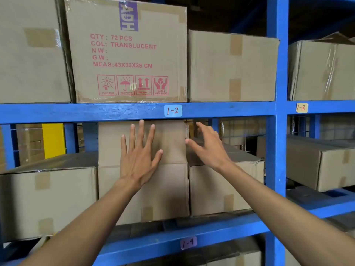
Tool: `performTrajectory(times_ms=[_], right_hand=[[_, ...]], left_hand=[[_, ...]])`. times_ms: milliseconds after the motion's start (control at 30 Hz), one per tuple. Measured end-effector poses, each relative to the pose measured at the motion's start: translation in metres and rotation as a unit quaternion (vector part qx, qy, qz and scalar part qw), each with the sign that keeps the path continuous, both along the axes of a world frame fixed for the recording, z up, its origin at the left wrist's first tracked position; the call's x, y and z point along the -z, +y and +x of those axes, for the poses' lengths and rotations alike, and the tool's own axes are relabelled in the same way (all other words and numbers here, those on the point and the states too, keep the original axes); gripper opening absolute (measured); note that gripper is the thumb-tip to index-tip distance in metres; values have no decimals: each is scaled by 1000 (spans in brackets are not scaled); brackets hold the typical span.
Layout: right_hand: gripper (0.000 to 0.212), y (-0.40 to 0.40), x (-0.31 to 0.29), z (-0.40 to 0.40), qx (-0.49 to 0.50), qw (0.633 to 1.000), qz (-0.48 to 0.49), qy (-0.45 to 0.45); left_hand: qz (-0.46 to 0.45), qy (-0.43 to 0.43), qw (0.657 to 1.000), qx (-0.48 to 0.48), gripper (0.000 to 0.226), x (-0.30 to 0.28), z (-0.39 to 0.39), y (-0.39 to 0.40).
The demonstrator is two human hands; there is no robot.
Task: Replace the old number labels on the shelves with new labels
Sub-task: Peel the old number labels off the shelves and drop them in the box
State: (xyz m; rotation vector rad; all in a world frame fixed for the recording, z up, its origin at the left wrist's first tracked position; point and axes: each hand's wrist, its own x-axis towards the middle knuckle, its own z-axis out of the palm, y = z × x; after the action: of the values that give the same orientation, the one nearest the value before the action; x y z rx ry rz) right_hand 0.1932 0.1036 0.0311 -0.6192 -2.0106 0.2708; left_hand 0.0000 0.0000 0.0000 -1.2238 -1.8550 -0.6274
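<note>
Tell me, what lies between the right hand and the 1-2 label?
Only bare blue beam and open gap separate the right hand from the 1-2 label, in the head view.

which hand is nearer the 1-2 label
Right. The right hand hangs just below and right of the 1-2 label; the left hand is lower and left.

Beam labels (173,110) "1-2", "1-3", "1-4"

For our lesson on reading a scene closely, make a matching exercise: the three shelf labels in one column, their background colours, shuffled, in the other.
Column 1:
1. label 1-2
2. label 1-3
3. label 1-4

Column 2:
A. pale orange
B. pink
C. light blue

Pairs: 1-C, 2-A, 3-B
</note>
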Motion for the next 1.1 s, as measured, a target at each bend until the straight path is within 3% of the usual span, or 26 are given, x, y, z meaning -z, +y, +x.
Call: performTrajectory(times_ms=[267,500,800,1100], right_hand=[[77,28,-25,-61,27,994,20,103],[66,35,-11,-108,110,966,77,219],[33,18,-20,-128,38,924,5,379],[51,28,-31,-125,120,939,87,311]], left_hand=[[71,119,990,22,75,-54,-42,50],[150,182,972,11,75,-51,-59,76],[162,195,967,32,76,-51,-62,76],[164,222,960,39,76,-50,-68,75]])
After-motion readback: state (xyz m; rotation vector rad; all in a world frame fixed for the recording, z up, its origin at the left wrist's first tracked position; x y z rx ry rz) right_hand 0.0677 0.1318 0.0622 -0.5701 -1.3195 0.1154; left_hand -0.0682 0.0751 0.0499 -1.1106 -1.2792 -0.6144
